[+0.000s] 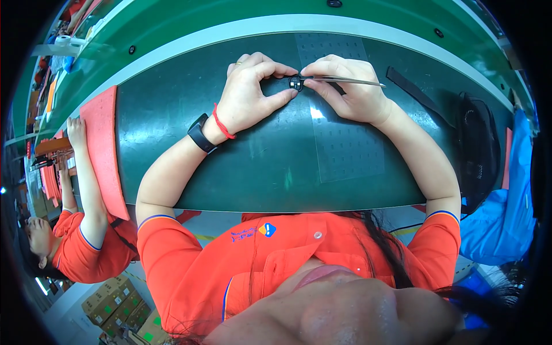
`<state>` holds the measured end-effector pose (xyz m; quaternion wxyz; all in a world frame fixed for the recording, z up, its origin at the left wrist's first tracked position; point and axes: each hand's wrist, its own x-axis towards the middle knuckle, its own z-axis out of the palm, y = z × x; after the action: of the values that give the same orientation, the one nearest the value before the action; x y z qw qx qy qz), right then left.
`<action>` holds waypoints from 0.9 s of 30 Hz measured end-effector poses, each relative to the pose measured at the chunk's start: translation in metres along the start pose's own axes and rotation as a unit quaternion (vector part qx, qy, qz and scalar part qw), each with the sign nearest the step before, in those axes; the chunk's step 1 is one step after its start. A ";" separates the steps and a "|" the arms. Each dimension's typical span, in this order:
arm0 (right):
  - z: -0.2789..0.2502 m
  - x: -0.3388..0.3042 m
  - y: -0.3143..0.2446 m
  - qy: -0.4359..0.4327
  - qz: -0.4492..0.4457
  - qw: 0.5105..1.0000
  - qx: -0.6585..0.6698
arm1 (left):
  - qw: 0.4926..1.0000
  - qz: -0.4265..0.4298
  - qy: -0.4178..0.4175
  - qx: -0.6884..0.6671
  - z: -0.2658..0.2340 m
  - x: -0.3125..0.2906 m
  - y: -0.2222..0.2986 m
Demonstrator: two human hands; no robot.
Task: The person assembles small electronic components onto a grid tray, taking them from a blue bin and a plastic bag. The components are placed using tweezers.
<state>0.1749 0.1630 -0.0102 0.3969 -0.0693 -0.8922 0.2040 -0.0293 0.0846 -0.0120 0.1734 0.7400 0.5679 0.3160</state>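
Observation:
A small round black part [295, 83] with two pale squares on its face sits between my two hands, above the green tabletop. My left hand [253, 86] is closed in a pinch, its thumb and index finger on the left edge of the part. Thin metal tweezers [351, 80] lie across the fingers of my right hand [351, 95], which is closed around them. One end of the tweezers sticks out to the right; the other is by the black part, partly hidden by my fingertips. My right fingertips come close to the part, and I cannot tell whether they touch it.
A clear sheet with rows of small marks [351, 155] lies on the green table [230, 178]. To the right are a black strap [417, 92] and a black bag [477, 149]. A red foam mat [103, 149] lies at the left, where another person [86, 241] works.

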 end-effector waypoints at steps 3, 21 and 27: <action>0.002 -0.005 -0.001 0.018 0.010 1.000 0.019 | 1.000 0.002 -0.024 -0.003 -0.005 0.001 0.003; -0.072 -0.061 0.002 0.257 0.389 0.858 0.217 | 0.963 0.178 0.123 0.160 0.000 0.068 -0.029; -0.069 -0.055 -0.002 0.256 0.413 0.840 0.241 | 0.971 0.128 -0.058 0.192 0.029 0.012 0.020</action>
<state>0.2629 0.1667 -0.0058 0.4946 -0.3832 -0.5696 0.5329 0.0063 0.0932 -0.0175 0.0189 0.8429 0.5077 0.1773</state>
